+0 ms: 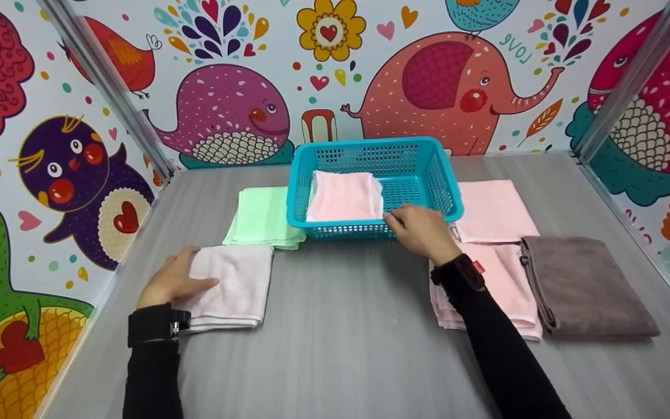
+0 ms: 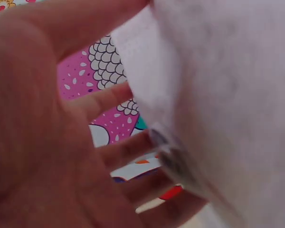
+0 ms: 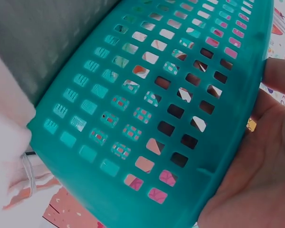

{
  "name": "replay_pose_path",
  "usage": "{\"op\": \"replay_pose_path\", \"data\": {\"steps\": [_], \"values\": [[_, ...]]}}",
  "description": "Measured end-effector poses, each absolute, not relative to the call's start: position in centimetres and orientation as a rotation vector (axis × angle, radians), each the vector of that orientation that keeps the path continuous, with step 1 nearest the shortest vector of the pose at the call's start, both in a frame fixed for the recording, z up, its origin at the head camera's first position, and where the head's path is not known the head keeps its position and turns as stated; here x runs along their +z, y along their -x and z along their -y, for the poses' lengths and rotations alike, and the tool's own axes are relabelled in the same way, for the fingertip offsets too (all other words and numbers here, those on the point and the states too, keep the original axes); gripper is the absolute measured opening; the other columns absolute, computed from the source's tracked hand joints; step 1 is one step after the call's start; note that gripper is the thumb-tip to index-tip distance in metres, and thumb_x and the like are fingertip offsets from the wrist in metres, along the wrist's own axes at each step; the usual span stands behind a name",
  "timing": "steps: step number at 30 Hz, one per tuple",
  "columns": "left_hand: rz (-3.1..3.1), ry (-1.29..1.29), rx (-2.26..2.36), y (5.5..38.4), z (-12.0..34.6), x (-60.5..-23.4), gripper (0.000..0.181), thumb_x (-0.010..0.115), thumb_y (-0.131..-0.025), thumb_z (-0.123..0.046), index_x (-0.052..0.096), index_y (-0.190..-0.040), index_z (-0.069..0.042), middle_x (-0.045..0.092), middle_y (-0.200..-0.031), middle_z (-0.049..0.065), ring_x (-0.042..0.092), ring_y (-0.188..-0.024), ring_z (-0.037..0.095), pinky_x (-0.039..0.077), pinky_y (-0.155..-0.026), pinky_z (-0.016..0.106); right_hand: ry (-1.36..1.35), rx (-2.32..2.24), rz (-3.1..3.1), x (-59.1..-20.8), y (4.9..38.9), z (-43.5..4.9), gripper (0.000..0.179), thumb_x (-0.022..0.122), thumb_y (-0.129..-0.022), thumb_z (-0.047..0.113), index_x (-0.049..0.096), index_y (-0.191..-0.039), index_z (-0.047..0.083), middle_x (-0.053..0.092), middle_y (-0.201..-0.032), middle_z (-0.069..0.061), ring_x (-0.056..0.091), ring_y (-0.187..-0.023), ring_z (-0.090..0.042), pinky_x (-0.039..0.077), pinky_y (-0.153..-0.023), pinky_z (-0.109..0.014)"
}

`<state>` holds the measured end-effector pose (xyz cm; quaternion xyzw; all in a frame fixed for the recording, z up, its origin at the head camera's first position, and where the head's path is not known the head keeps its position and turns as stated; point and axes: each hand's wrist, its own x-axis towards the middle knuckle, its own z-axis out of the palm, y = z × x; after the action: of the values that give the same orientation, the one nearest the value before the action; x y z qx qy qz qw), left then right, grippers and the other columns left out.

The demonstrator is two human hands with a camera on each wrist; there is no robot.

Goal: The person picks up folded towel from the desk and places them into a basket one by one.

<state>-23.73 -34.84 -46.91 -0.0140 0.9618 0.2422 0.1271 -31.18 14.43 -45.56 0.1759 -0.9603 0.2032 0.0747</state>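
My left hand (image 1: pixel 172 279) is at the left side of a folded pale pink towel (image 1: pixel 236 285), thumb across its top. In the left wrist view the other fingers (image 2: pixel 118 152) reach the edge of the cloth, the tips partly hidden by it. My right hand (image 1: pixel 425 230) grips the front rim of a teal plastic basket (image 1: pixel 346 231), right of its middle. From the right wrist view, the palm lies against the rim beside the perforated wall (image 3: pixel 133 114). Inside the basket, at its left, sits a folded pink towel (image 1: pixel 344 195).
A folded green towel (image 1: pixel 259 215) lies at the basket's left, behind the pale towel. Two pink towels, a rear one (image 1: pixel 495 209) and a front one (image 1: pixel 506 285), lie at the right, next to a brown towel (image 1: pixel 591 285). Printed wall panels (image 1: pixel 323 87) bound the grey table (image 1: pixel 335 349).
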Motion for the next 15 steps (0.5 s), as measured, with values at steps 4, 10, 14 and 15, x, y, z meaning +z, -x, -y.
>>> {"op": "replay_pose_path", "data": {"steps": [4,10,14,15], "values": [[-2.805,0.039,0.692,24.0,34.7,-47.0,0.099,0.078,-0.089,-0.045,0.026,-0.157,0.005,0.035,-0.151,0.045,0.038,-0.137,0.063,0.035,-0.111,0.073,-0.536,0.603,2.882,-45.6,31.1,-14.6,0.044,0.051,-0.108,0.040,0.079,-0.094,0.009,0.068,-0.087,-0.008,0.063,-0.082,-0.026,0.050,-0.074,-0.048],[-2.775,0.057,0.694,24.0,33.7,-46.9,0.098,0.080,-0.087,-0.045,0.028,-0.154,0.005,0.037,-0.146,0.046,0.045,-0.130,0.062,0.040,-0.107,0.071,-0.536,0.599,2.892,-45.6,31.1,-14.5,0.043,0.051,-0.108,0.040,0.079,-0.098,0.008,0.067,-0.087,-0.008,0.062,-0.082,-0.026,0.049,-0.074,-0.046],[-2.743,0.076,0.701,24.0,32.3,-46.9,0.097,0.081,-0.086,-0.048,0.031,-0.152,0.003,0.041,-0.144,0.042,0.051,-0.124,0.054,0.042,-0.105,0.068,-0.529,0.590,2.896,-45.6,31.1,-14.4,0.044,0.050,-0.108,0.040,0.079,-0.099,0.008,0.067,-0.087,-0.009,0.063,-0.083,-0.027,0.050,-0.075,-0.048],[-2.738,0.072,0.704,24.1,31.9,-46.9,0.097,0.082,-0.085,-0.049,0.032,-0.151,0.003,0.042,-0.143,0.042,0.051,-0.123,0.053,0.043,-0.105,0.068,-0.528,0.589,2.895,-45.7,31.1,-14.4,0.044,0.050,-0.108,0.040,0.079,-0.099,0.008,0.068,-0.088,-0.009,0.063,-0.084,-0.027,0.050,-0.076,-0.048]]}}
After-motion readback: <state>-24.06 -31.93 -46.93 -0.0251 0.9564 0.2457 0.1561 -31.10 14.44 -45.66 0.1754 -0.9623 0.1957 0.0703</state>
